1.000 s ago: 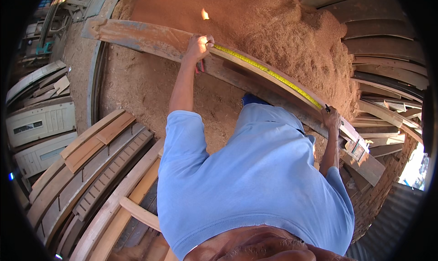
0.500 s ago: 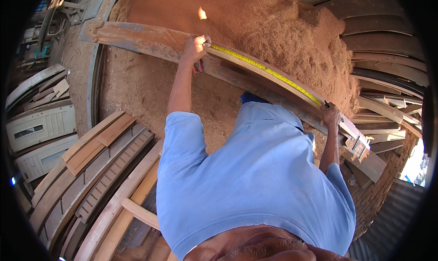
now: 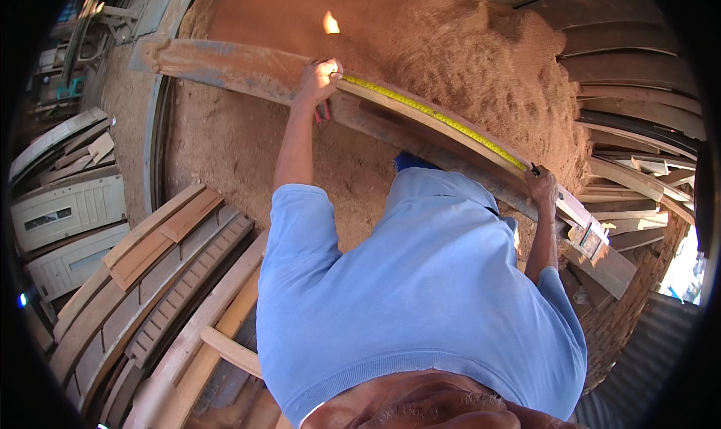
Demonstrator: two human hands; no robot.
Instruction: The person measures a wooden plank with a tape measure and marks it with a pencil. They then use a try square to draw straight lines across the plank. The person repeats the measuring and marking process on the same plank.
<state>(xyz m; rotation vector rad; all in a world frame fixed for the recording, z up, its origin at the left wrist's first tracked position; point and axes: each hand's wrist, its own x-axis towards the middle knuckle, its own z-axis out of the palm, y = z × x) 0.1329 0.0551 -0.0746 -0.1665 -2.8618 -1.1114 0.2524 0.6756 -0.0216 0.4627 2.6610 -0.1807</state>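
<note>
A yellow tape measure (image 3: 435, 114) is stretched along the top of a long, narrow wooden board (image 3: 451, 132). My left hand (image 3: 321, 81) is closed on its left end. At the other end, my right hand (image 3: 541, 183) grips the tape against the board, and a small black piece (image 3: 535, 170) sticks up from the fingers; its kind is unclear. Underneath runs a long, worn plank (image 3: 225, 61), used as a bench. Below my left wrist is a small red-handled tool (image 3: 323, 112), partly hidden by the arm. Whatever lies inside either palm is hidden.
Reddish sawdust (image 3: 481, 61) is heaped beyond the bench. Stacked boards (image 3: 623, 69) line the right side, and more timber (image 3: 176, 271) lies at lower left beside pale panels (image 3: 71, 211). A metal clamp-like fitting (image 3: 589, 237) sits near the bench's right end.
My left hand and the tape have shifted very slightly to the left and nearer. My right hand keeps its grip in nearly the same place.
</note>
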